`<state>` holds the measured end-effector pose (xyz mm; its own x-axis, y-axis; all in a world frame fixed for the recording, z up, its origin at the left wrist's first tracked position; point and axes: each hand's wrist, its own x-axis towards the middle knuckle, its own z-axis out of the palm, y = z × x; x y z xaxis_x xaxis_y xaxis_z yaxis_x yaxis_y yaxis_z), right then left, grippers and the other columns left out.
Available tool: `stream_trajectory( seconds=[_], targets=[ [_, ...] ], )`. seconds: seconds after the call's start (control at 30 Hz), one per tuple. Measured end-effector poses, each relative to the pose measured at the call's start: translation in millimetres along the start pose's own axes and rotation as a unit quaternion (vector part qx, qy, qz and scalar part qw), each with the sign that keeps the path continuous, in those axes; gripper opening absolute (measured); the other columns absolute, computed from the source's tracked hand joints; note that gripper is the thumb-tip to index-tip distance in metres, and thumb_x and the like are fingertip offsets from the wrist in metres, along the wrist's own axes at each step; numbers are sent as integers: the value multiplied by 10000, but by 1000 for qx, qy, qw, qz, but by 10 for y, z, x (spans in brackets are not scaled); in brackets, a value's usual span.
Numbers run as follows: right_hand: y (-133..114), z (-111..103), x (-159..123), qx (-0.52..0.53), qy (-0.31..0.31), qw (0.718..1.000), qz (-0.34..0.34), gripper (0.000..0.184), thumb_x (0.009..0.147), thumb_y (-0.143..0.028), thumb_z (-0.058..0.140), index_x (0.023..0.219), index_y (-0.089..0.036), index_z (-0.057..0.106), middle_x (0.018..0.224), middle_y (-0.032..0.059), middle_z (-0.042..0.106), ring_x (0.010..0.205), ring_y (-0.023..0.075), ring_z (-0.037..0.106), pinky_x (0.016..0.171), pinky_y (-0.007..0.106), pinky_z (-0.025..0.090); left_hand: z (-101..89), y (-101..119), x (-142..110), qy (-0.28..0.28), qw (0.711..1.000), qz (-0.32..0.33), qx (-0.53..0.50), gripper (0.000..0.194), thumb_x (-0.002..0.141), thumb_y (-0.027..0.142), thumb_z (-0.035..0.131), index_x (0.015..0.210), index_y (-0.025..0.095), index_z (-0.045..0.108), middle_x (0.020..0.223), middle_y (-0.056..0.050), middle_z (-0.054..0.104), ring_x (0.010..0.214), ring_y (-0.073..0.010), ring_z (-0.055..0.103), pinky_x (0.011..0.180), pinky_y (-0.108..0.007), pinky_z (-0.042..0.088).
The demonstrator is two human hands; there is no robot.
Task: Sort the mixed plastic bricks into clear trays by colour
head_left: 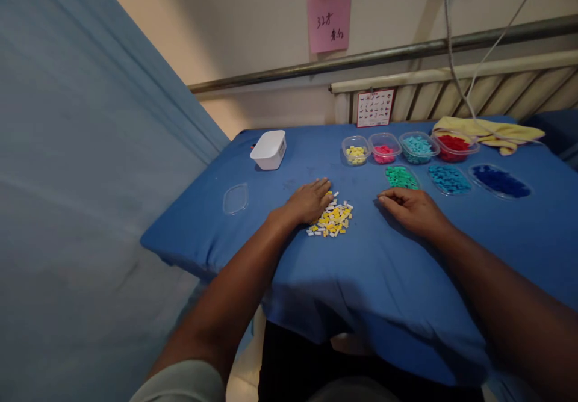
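My left hand lies palm down, fingers stretched out, over the left side of a loose pile of small yellow and white blocks. Part of the pile is hidden under it. To the right of the pile, my right hand rests just in front of a tub of green pieces. Its thumb and fingers are pressed together; whatever might be between them is too small to make out.
Along the back stand clear tubs of yellow, pink, light blue and red pieces. Blue and dark blue tubs sit nearer. A white container, clear lid and yellow cloth are also on the table.
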<state>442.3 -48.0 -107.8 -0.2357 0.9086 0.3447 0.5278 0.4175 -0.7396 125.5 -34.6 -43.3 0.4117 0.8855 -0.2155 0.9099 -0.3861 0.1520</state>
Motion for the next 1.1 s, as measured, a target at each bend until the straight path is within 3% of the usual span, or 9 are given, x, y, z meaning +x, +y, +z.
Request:
stream_trajectory(
  seconds=[0.07, 0.17, 0.27, 0.33, 0.5, 0.6, 0.7, 0.9, 1.1],
  targets=[
    [3, 10, 10, -10, 4, 1000, -3, 280, 1014, -456, 661, 1053, -263, 861, 990, 53, 880, 867, 270, 808, 801, 416, 633, -3, 26, -128, 12, 1000, -5, -13, 753, 1187, 547, 214, 1769, 90, 354, 1864, -175, 245, 1744, -285, 248, 1411, -458, 220],
    [5, 17, 13, -20, 6, 1000, -3, 285, 1003, -470, 665, 1036, -268, 862, 968, 51, 879, 838, 267, 805, 770, 408, 629, 44, 255, -220, 25, 999, -12, -31, 825, 1173, 639, 216, 1792, 102, 310, 1873, -179, 198, 1754, -304, 212, 1419, -491, 208],
    [8, 10, -2, -12, -1, 1000, -3, 291, 1001, -480, 661, 1042, -275, 862, 979, 47, 881, 863, 275, 815, 797, 420, 638, 136, 509, -181, 20, 999, -19, -22, 850, 1164, 660, 231, 1801, 100, 295, 1884, -157, 168, 1765, -336, 148, 1431, -555, 151],
    [10, 1, -18, -8, 0, 1000, -4, 287, 1000, -482, 664, 1039, -280, 863, 981, 47, 881, 865, 279, 815, 807, 427, 645, 172, 566, -114, 23, 999, -36, -12, 826, 1169, 633, 230, 1801, 106, 298, 1886, -148, 169, 1769, -338, 127, 1431, -579, 135],
    [11, -11, -43, -3, 4, 1000, -4, 275, 993, -469, 668, 1029, -277, 862, 979, 47, 881, 874, 283, 815, 809, 426, 652, 105, 339, -53, 31, 997, -76, -2, 777, 1178, 573, 227, 1788, 100, 318, 1887, -159, 166, 1765, -341, 151, 1420, -592, 173],
    [15, -10, -40, -3, -3, 1000, -1, 285, 991, -472, 670, 1046, -269, 863, 996, 51, 882, 892, 285, 820, 819, 430, 649, 81, 231, -181, 19, 997, -73, 0, 805, 1180, 579, 215, 1785, 54, 304, 1886, -180, 155, 1766, -351, 132, 1419, -561, 195],
    [15, -6, -35, -12, -11, 1000, -7, 292, 1004, -468, 662, 1067, -265, 862, 1017, 51, 882, 904, 281, 821, 824, 428, 639, 133, 257, -366, 14, 998, -58, -3, 816, 1178, 601, 219, 1799, 75, 282, 1890, -163, 146, 1769, -342, 115, 1425, -561, 177],
    [-24, 10, -56, -33, -10, 999, -24, 274, 1008, -455, 667, 1049, -266, 861, 985, 50, 881, 851, 264, 809, 762, 394, 621, 235, 563, -467, 47, 998, -45, -19, 849, 1170, 667, 189, 1801, 108, 292, 1890, -152, 153, 1772, -315, 110, 1437, -548, 139],
    [-104, 5, -121, -24, -35, 998, -52, 265, 1046, -447, 642, 1052, -290, 855, 1029, 47, 878, 907, 284, 818, 825, 426, 634, 294, 943, -479, 41, 999, 6, -16, 927, 1137, 769, 205, 1802, 132, 311, 1884, -132, 177, 1773, -321, 106, 1440, -587, 114]
  ],
)
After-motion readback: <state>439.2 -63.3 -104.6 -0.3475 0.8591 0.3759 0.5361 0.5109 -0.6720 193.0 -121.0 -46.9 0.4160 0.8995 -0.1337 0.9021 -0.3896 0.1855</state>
